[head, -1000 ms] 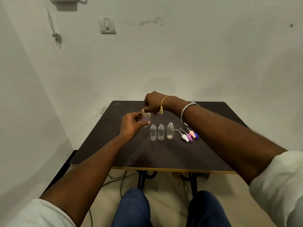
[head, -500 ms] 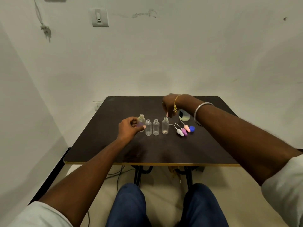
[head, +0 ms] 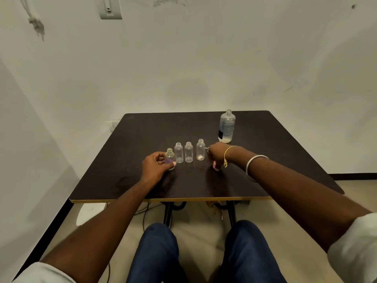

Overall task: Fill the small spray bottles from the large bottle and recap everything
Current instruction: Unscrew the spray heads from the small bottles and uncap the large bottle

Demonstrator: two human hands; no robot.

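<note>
4 small spray bottles [head: 188, 152] stand uncapped in a row across the middle of the dark table [head: 285, 156], all upright with open necks. The leftmost small bottle [head: 169, 157] sits a little nearer the person than the other 3, and the left hand [head: 156, 167] has its fingers and thumb wrapped around that bottle's lower body while it rests on the tabletop. The next 2 bottles stand just beside each other, and the 4th, slightly apart to the right, shows something pale at its bottom. The right hand [head: 216, 156] is down on the table just right of that 4th bottle, knuckles up and fingers curled under; a bit of pale pink shows beneath the fingertips and a thin white tube pokes out toward the bottles, but whether the fingers are clamped on anything I cannot tell. The large bottle [head: 226, 127] stands upright and uncapped well behind the right hand, near the far right part of the table, with clear liquid inside. The right wrist carries 1 thin gold chain [head: 226, 155] and 1 silver bangle [head: 254, 165].
</note>
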